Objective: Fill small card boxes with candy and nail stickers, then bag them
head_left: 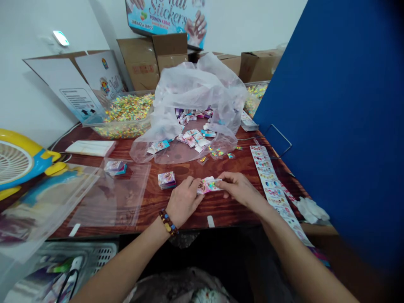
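My left hand (184, 201) grips a small printed cardboard box (203, 187) just above the table, its white flap standing up at the far side. My right hand (237, 187) is closed at the box's right end, fingertips pinching a small clear packet of coloured candy (213, 184) against it. How far the packet reaches into the box I cannot tell. Beyond my left hand stands a short stack of similar boxes (166, 180). Several loose candy packets (217, 153) lie farther back, in front of a translucent plastic bag (198, 90) that spills out more small boxes (195, 139).
Clear bins of candy packets (129, 110) stand at the back, before cardboard cartons (139, 63). A strip of stickers (269, 181) runs down the right side, beside a blue panel (331, 126). Left are flat plastic bags (126, 198), a yellow-blue fan (25, 162) and a grey basket (104, 254).
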Available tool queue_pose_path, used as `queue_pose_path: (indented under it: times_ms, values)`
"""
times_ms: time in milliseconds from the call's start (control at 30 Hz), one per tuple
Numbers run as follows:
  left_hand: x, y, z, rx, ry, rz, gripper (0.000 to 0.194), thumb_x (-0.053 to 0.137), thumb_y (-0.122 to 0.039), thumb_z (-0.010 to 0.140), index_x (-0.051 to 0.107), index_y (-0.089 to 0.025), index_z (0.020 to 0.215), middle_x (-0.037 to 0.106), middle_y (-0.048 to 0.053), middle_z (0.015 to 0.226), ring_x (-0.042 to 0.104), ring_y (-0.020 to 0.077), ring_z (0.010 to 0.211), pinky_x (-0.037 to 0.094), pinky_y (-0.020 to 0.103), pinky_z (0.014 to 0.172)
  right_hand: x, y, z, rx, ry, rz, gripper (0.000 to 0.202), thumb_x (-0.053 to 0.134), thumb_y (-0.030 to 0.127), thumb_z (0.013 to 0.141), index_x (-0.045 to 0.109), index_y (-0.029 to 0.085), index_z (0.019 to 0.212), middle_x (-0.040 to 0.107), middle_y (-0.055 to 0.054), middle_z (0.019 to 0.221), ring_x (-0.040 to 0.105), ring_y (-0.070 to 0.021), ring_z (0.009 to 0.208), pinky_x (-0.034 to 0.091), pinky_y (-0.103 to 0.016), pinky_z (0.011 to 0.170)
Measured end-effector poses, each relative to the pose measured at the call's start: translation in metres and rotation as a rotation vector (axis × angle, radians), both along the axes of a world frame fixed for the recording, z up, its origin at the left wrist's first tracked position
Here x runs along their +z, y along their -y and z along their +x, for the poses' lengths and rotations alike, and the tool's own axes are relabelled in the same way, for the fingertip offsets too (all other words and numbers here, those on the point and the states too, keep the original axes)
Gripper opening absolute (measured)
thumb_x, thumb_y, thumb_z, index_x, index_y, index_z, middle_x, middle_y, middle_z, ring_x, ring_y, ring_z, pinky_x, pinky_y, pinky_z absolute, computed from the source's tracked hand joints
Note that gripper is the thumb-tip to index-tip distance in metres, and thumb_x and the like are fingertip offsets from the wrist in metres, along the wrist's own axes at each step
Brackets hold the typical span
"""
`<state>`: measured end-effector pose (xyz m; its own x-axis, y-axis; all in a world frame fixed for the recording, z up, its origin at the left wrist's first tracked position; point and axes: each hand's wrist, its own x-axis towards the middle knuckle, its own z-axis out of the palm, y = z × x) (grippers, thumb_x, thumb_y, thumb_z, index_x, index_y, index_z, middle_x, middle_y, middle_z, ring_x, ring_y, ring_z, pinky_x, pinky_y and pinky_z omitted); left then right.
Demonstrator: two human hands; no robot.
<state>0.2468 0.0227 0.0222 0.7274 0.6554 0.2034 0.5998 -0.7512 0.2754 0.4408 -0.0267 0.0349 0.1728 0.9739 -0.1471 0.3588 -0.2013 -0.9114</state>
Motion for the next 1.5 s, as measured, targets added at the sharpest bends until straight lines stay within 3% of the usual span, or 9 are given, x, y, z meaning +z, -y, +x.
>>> queue_pose_path:
  times_ms: [167, 300, 533, 800, 900, 1000, 1167, 1367, 1500]
  values:
    - [0.004, 0.004, 0.001, -0.064, -0.070, 0.044, 0.037, 0.055, -0.020, 0.088, 0.045, -0.017, 0.123, 0.056, 0.008, 0.112, 0.057, 0.0242, 0.101, 0.054, 0.036, 0.080, 0.010, -0.011, -0.006, 0.072, 0.067, -0.120, 0.013, 0.062, 0.028, 0.075, 0.067, 0.017, 0.070, 0.055, 0.004, 0.042, 0.053, -0.0102, 0.038, 0.034, -0.018, 0.037]
    - [0.000, 0.000, -0.002, -0.056, 0.051, -0.030, 0.034, 0.055, -0.020, 0.088, 0.046, -0.018, 0.121, 0.055, 0.008, 0.111, 0.057, 0.0227, 0.102, 0.052, 0.037, 0.087, 0.006, -0.014, -0.011, 0.076, -0.159, -0.171, 0.014, 0.061, 0.029, 0.073, 0.067, 0.016, 0.076, 0.064, 0.000, 0.055, 0.061, -0.0128, 0.046, 0.038, -0.017, 0.035]
    - [-0.004, 0.002, -0.008, -0.098, 0.115, -0.115, 0.030, 0.056, -0.020, 0.089, 0.047, -0.019, 0.119, 0.056, 0.007, 0.111, 0.059, 0.0205, 0.100, 0.052, 0.035, 0.089, -0.011, -0.006, -0.002, 0.121, -0.403, -0.165, 0.025, 0.070, 0.038, 0.064, 0.068, 0.014, 0.071, 0.056, 0.003, 0.046, 0.044, -0.0061, 0.038, 0.028, -0.016, 0.036]
    - [-0.008, 0.004, -0.002, -0.096, 0.122, -0.059, 0.033, 0.052, -0.020, 0.091, 0.045, -0.019, 0.122, 0.056, 0.007, 0.112, 0.058, 0.0214, 0.104, 0.052, 0.036, 0.090, -0.021, 0.002, -0.025, -0.181, -0.310, 0.029, 0.011, 0.066, 0.027, 0.064, 0.061, 0.018, 0.063, 0.060, 0.005, 0.054, 0.046, -0.0070, 0.034, 0.033, -0.021, 0.039]
    - [-0.012, 0.003, -0.001, -0.089, 0.149, -0.046, 0.035, 0.053, -0.020, 0.090, 0.044, -0.020, 0.124, 0.056, 0.007, 0.112, 0.059, 0.0214, 0.103, 0.052, 0.036, 0.090, -0.022, 0.008, -0.030, -0.128, -0.131, 0.084, 0.016, 0.056, 0.028, 0.078, 0.069, 0.019, 0.074, 0.061, 0.003, 0.055, 0.051, -0.0097, 0.039, 0.040, -0.023, 0.046]
    - [-0.016, 0.003, 0.001, -0.041, 0.209, -0.065, 0.033, 0.054, -0.021, 0.090, 0.047, -0.019, 0.122, 0.057, 0.007, 0.109, 0.059, 0.0213, 0.101, 0.052, 0.037, 0.089, -0.018, 0.014, -0.031, -0.020, 0.061, 0.172, 0.022, 0.051, 0.028, 0.086, 0.072, 0.021, 0.090, 0.068, -0.001, 0.070, 0.062, -0.0148, 0.060, 0.046, -0.026, 0.061]
    - [-0.008, 0.002, 0.003, -0.037, 0.383, -0.309, 0.032, 0.056, -0.026, 0.089, 0.053, -0.019, 0.120, 0.060, 0.008, 0.111, 0.060, 0.0212, 0.101, 0.050, 0.038, 0.091, -0.011, 0.014, -0.025, 0.009, 0.208, 0.289, 0.016, 0.058, 0.021, 0.083, 0.072, 0.023, 0.091, 0.067, -0.003, 0.085, 0.062, -0.0180, 0.080, 0.046, -0.028, 0.072]
    - [-0.002, -0.001, -0.011, -0.092, 0.575, -0.946, 0.038, 0.061, -0.027, 0.086, 0.054, -0.020, 0.122, 0.065, 0.004, 0.101, 0.063, 0.0167, 0.085, 0.052, 0.029, 0.074, -0.008, 0.015, -0.017, 0.148, 0.011, 0.255, 0.010, 0.062, 0.021, 0.081, 0.071, 0.021, 0.085, 0.065, -0.001, 0.079, 0.060, -0.0156, 0.074, 0.044, -0.026, 0.068]
    - [-0.009, 0.006, -0.017, -0.016, 0.717, -1.004, 0.037, 0.067, -0.026, 0.080, 0.058, -0.018, 0.115, 0.063, 0.000, 0.089, 0.061, 0.0133, 0.080, 0.050, 0.026, 0.076, -0.010, 0.021, -0.022, 0.050, -0.026, 0.340, 0.010, 0.066, 0.025, 0.079, 0.070, 0.021, 0.088, 0.061, -0.001, 0.086, 0.058, -0.0145, 0.076, 0.044, -0.025, 0.067]
